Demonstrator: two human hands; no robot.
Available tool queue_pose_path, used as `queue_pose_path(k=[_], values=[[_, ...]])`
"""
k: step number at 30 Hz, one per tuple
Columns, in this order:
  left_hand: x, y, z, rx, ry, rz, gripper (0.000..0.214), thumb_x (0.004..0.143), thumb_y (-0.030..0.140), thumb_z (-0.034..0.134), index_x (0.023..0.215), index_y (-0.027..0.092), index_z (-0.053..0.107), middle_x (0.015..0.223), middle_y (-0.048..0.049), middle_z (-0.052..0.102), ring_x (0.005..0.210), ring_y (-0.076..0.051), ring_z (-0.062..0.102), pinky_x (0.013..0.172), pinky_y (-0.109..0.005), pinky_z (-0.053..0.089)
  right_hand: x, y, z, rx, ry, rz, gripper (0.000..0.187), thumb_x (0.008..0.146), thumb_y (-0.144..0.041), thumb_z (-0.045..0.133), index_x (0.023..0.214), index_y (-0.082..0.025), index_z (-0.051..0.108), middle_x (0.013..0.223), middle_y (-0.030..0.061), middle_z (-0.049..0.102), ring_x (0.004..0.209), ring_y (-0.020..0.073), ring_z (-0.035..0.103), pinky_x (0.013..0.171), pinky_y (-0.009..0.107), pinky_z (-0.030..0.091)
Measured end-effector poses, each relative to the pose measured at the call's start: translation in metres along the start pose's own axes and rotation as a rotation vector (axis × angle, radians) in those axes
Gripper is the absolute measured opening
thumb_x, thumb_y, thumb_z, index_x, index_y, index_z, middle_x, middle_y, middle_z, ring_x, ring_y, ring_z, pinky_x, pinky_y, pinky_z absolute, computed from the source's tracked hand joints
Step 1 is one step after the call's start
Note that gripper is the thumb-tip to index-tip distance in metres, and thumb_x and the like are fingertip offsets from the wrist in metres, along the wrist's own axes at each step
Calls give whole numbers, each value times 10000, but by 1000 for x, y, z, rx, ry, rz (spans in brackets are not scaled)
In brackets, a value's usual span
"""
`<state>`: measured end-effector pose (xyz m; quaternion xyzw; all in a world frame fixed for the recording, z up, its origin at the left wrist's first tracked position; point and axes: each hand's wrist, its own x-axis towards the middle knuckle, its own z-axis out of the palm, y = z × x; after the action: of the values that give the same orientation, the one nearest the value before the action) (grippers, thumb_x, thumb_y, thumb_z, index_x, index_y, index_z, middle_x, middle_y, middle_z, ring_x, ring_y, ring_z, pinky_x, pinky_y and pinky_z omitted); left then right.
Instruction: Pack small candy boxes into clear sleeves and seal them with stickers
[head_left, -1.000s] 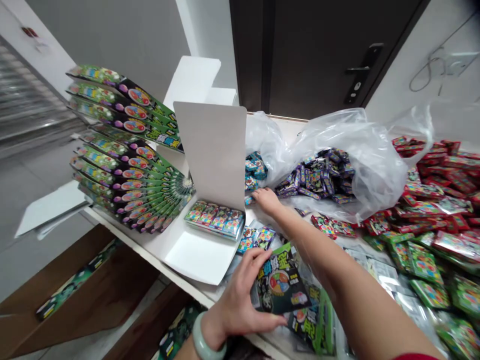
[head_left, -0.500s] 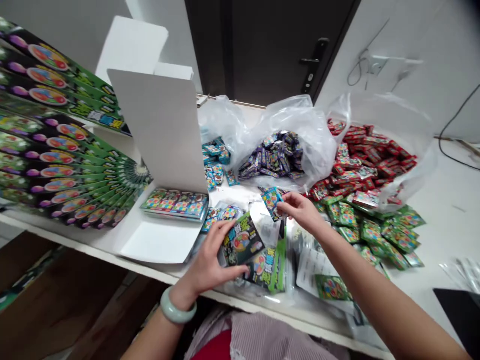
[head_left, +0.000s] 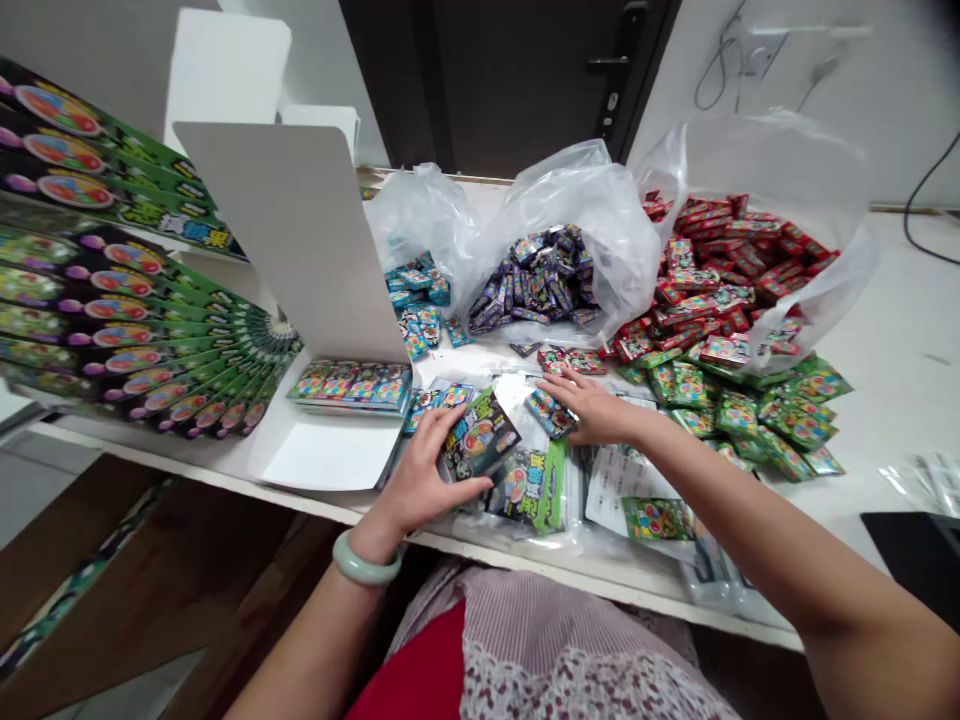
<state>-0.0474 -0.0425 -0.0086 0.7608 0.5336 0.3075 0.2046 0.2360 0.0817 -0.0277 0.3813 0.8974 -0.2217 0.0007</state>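
White desk [head_left: 911, 370] before a dark door [head_left: 510, 80], black pouch [head_left: 480, 438] right of the open white box [head_left: 330, 455], pouch's Chinese lettering too blurred to read, left hand [head_left: 417, 473] holding it between thumb and fingers, right hand [head_left: 600, 412] half-spread at a blue packet [head_left: 550, 412], farther right of the box, grip unclear

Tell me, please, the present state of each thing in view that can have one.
White box: open, lid raised, holding stacked packets.
Black-and-green packet: held in left hand.
Blue packet: at right hand, grip unclear.
Leftmost bag: open, blue packets showing.
Middle bag: open, purple packets showing.
Rightmost bag: open, red packets showing.
Door: apparently shut.
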Motion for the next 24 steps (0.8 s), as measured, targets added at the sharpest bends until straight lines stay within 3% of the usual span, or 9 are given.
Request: queue_pose_path(k=[1,3,6,9,12,17,21,24], values=[[2,2,0,4,-30,5,819,706,414,773,1403,266,368,1296,-102,434,1246,-318,465,1066,-528,411,3,1,-1,-20,-55,-13,974,591,-149,752,1472,-197,341,1549,150,308,1441,393,170,1111,589,234],[4,5,2,16,-67,23,837,693,396,786,1403,274,360,1290,-104,431,1242,-320,467,1059,-527,419,5,1,-3,-20,-72,-41,925,599,-158,749,1447,-155,379,1504,186,362,1408,383,266,1122,562,245],[5,8,5,51,-56,57,863,683,384,798,1407,261,344,1286,-117,425,1237,-325,460,1058,-531,416,-5,-7,-12,83,178,-61,840,638,-233,764,1393,-106,417,1398,214,424,1330,335,397,1112,474,328],[5,7,8,86,-33,95,901,663,410,810,1412,236,340,1259,-130,433,1211,-333,467,1039,-534,426,-31,-26,-28,184,424,-80,855,680,-375,781,1405,-167,378,1338,170,411,1298,317,424,1087,464,387],[8,7,13,95,-30,143,922,665,451,800,1423,205,335,1255,-147,437,1209,-346,461,1034,-534,423,-54,-49,-41,140,400,-110,840,706,-382,778,1421,-231,364,1333,156,393,1244,319,478,1034,464,454],[11,11,21,101,-76,237,954,665,466,794,1445,203,311,1282,-163,423,1213,-358,453,1034,-542,415,-65,-64,-39,48,271,-161,884,665,-316,820,1426,-207,383,1363,197,420,1207,352,510,982,491,491],[8,12,25,79,-104,257,990,639,450,814,1443,185,301,1281,-166,425,1201,-348,464,1027,-524,425,-64,-60,-33,84,264,-229,874,665,-378,825,1412,-207,405,1349,199,469,1239,351,488,1016,526,450],[6,15,27,77,-71,218,965,635,424,820,1424,191,314,1265,-158,436,1196,-342,467,1019,-521,431,-64,-61,-26,204,340,-190,871,682,-436,804,1411,-223,378,1446,197,386,1350,360,369,1074,568,369]])
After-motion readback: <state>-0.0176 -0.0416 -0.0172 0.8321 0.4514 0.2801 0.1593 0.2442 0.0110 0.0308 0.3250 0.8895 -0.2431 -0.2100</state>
